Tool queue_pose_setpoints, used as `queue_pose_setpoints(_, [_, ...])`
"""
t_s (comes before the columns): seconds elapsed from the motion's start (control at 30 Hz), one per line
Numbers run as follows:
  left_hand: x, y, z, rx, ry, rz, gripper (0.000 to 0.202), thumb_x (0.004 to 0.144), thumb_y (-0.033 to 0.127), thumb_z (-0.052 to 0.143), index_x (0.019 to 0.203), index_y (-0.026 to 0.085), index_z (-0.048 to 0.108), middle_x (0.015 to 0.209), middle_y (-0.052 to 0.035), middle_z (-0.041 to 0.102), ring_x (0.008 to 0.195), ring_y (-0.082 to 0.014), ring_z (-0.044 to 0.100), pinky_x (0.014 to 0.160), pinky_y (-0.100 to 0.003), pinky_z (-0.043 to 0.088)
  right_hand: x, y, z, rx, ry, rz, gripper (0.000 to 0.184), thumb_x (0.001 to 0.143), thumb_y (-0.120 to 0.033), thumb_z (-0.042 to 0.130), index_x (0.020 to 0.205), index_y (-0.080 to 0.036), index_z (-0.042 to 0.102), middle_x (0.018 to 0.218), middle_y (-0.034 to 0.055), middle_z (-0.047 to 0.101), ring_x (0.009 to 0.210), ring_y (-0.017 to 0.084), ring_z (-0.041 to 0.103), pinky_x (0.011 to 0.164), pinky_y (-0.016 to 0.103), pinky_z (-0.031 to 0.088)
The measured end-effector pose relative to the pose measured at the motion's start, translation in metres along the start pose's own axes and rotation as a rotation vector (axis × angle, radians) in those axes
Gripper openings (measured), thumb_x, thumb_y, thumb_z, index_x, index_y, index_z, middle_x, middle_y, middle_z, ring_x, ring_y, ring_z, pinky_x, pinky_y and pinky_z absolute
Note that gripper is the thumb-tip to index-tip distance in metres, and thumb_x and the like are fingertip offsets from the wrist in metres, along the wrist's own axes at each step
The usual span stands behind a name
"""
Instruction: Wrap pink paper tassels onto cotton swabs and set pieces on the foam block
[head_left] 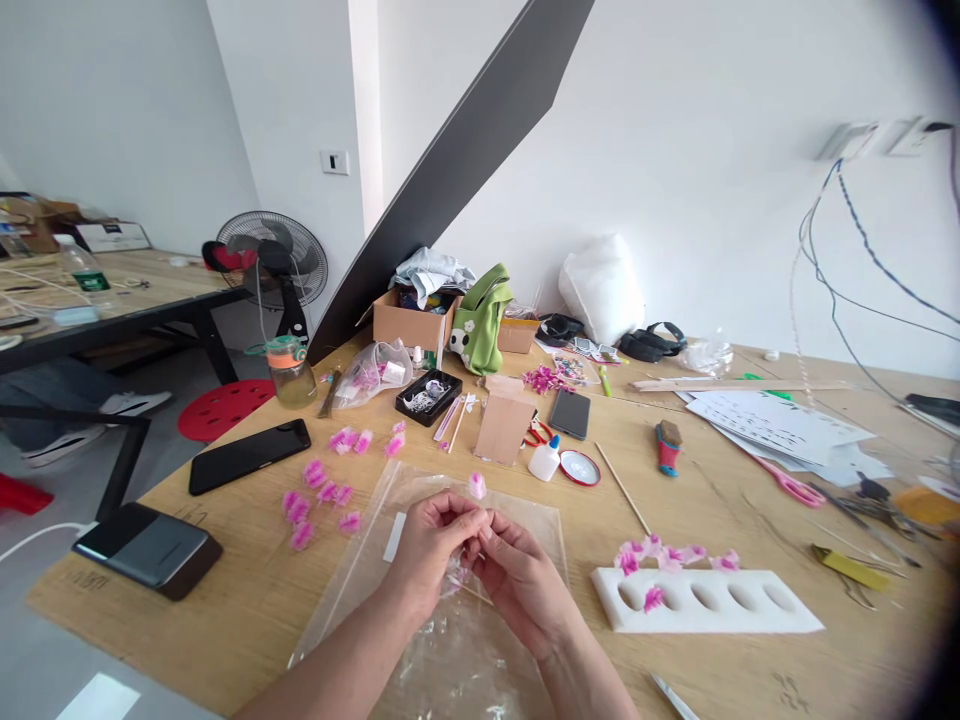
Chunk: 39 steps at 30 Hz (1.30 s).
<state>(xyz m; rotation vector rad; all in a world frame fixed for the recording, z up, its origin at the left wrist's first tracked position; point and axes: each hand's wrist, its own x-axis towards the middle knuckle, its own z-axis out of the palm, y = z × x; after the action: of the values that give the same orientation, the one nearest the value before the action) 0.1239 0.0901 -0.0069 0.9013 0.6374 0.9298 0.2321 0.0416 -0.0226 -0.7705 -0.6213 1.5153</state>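
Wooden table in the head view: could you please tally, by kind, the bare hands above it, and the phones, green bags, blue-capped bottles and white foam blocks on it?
Hands: 2 (left hand, right hand)
Phones: 2 (black phone, grey phone)
Green bag: 1
Blue-capped bottle: 1
White foam block: 1
Total: 7

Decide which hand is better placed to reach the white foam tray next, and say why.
Probably the right hand: it is nearer the white foam tray, which lies to its right. The left hand, on the far side, would likely have to cross over it.
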Motion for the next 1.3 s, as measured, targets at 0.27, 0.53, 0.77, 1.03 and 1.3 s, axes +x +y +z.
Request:
queue_pose_setpoints(0.27, [0.0001,0.0017,-0.0011,0.000,-0.026,0.036,0.020,0.068,0.028,0.076,0.061,0.014,0.064,0.052,0.0005,0.057,0.046,-0.0090,0.047,0.047,-0.022,0.035,-0.0001,0.0013,0.0010,-0.072,0.004,-0.048,0.033,0.073,-0.045,0.079,0.070,-0.016,0.063,0.067,0.0001,0.051,0.068,0.013,0.043,0.067,0.025,0.035])
queue_pose_setpoints(0.53, [0.0013,0.0005,-0.0017,0.006,-0.011,0.035,0.024,0.065,0.033,0.079,0.063,0.015,0.064,0.051,0.0021,0.056,0.043,-0.0096,0.047,0.045,-0.023,0.036,0.0007,0.0028,0.0010,-0.030,0.010,-0.021,0.032,0.071,-0.043,0.081,0.071,-0.016,0.063,0.066,-0.0005,0.052,0.063,0.011,0.042,0.062,0.024,0.033])
queue_pose_setpoints(0.77, [0.0026,0.0025,-0.0019,0.001,0.006,0.027,0.028,0.064,0.037,0.080,0.062,0.015,0.063,0.049,0.0039,0.053,0.040,-0.0080,0.043,0.042,-0.023,0.033,0.0003,0.0030,0.0006,-0.021,0.016,0.006,0.035,0.071,-0.046,0.081,0.073,-0.016,0.064,0.064,-0.0002,0.053,0.062,0.011,0.044,0.061,0.024,0.035])
queue_pose_setpoints(1.03, [0.0038,0.0074,-0.0048,0.108,0.138,0.054,0.026,0.059,0.035,0.082,0.058,0.014,0.066,0.053,0.0033,0.052,0.046,-0.0043,0.035,0.046,-0.020,0.024,-0.0006,0.0015,0.0031,-0.232,0.087,-0.097,0.038,0.072,-0.051,0.078,0.072,-0.017,0.062,0.065,-0.0005,0.055,0.066,0.012,0.044,0.064,0.026,0.034])
queue_pose_setpoints(1.3, [0.0055,0.0081,-0.0068,0.115,0.124,-0.010,0.024,0.057,0.033,0.081,0.054,0.013,0.066,0.050,0.0022,0.052,0.045,-0.0044,0.033,0.047,-0.022,0.021,-0.0001,0.0024,-0.0010,-0.616,0.139,-0.254,0.038,0.083,-0.056,0.064,0.076,-0.018,0.061,0.071,0.0004,0.055,0.069,0.015,0.046,0.066,0.028,0.036])
